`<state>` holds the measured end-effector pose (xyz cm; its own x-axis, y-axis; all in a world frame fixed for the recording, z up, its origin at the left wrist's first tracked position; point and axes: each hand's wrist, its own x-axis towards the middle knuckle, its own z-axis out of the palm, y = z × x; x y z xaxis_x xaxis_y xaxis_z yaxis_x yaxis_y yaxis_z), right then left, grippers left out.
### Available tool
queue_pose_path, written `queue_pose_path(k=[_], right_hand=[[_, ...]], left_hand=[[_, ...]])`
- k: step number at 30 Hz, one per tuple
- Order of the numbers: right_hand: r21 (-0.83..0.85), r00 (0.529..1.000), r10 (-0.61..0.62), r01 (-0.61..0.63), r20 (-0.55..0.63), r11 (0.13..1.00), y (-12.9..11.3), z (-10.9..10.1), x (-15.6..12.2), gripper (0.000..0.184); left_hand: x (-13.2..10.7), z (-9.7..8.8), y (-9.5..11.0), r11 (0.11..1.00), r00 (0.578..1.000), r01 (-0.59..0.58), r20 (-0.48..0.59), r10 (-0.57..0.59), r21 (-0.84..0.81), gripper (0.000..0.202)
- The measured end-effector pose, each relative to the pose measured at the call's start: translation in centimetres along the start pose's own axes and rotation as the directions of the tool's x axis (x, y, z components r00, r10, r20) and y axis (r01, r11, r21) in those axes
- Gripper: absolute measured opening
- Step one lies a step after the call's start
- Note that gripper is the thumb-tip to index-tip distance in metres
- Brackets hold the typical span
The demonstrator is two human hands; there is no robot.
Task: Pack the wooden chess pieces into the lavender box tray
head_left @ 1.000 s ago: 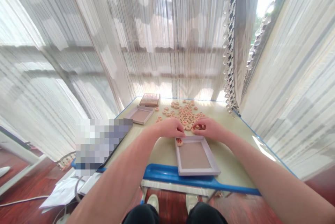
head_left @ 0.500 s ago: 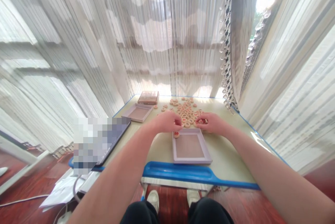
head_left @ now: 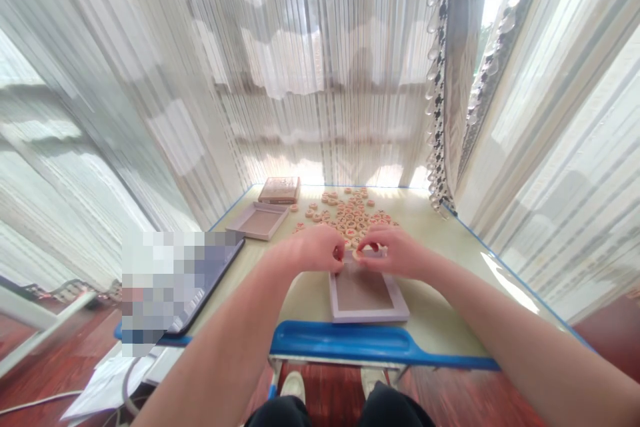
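Note:
Closed at the far left corner of a shallow lidless box (head_left: 369,316), my left hand (head_left: 320,248) has its fingertips pressed together and pointing down. What they hold, if anything, is hidden. Over the box's far edge, my right hand (head_left: 395,252) pinches a round wooden Chinese chess piece (head_left: 357,255) between thumb and fingers. Just beyond both hands lies a loose heap of Chinese chess pieces (head_left: 350,219), cream discs with red or dark characters.
A second shallow tray (head_left: 263,222) lies at the back left, with a closed brown box (head_left: 279,189) behind it. A dark device (head_left: 215,280), partly blurred out, rests at the left edge. A blue trough (head_left: 345,342) runs along the table's front. Curtains (head_left: 320,114) hang behind.
My right hand has moved left and nearer, from the heap to the box's far edge, bringing a chess piece. My left hand has lowered slightly, covering the piece seen in the box corner.

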<state>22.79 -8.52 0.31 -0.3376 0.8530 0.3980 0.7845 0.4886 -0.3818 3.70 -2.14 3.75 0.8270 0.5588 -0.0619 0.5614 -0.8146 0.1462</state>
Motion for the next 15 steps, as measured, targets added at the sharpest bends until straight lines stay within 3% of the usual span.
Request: queue_pose_path(k=[5,10,15], right_hand=[[-0.032,0.99,-0.023,0.028,0.142,0.999,-0.4,0.9,-0.3,0.022],[-0.048,0.989,-0.03,0.037,0.145,0.998,-0.1,0.8,-0.3,0.024],[-0.012,0.991,-0.049,0.051,0.124,0.999,-0.7,0.5,-0.3,0.018]], left_hand=[[-0.1,-0.1,-0.2,1.0,0.998,0.015,-0.062,-0.016,-0.008,0.016],[-0.1,-0.1,-0.8,0.997,0.982,-0.026,-0.187,0.012,-0.074,0.013],[0.1,-0.1,-1.1,0.993,0.97,-0.071,-0.238,0.048,-0.091,0.015]])
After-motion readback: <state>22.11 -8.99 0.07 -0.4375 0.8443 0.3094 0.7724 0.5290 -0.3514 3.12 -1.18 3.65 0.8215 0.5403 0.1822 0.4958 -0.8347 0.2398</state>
